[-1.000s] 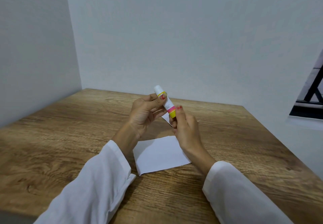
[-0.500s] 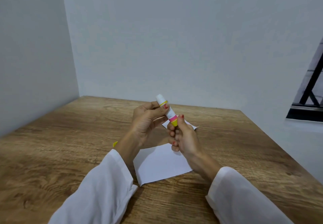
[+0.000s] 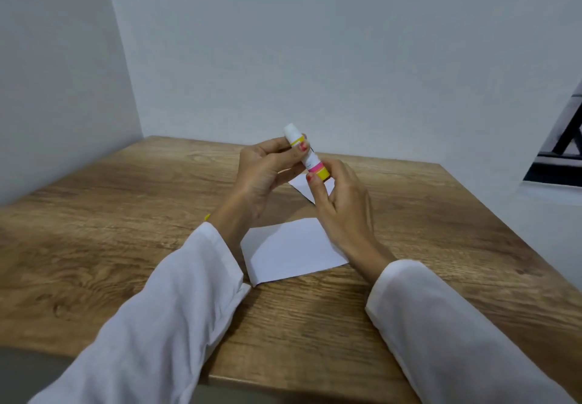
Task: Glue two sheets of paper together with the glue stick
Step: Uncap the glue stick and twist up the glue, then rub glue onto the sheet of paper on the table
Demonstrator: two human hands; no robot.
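Head view: the left hand curls its fingers round the upper barrel of the glue stick, while the right hand pinches its yellow base. Both hold the glue stick tilted above the bench, over two paper sheets.

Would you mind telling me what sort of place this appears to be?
Probably a plain indoor desk corner: a wooden table set against bare white walls, with a dark-framed window at the right.
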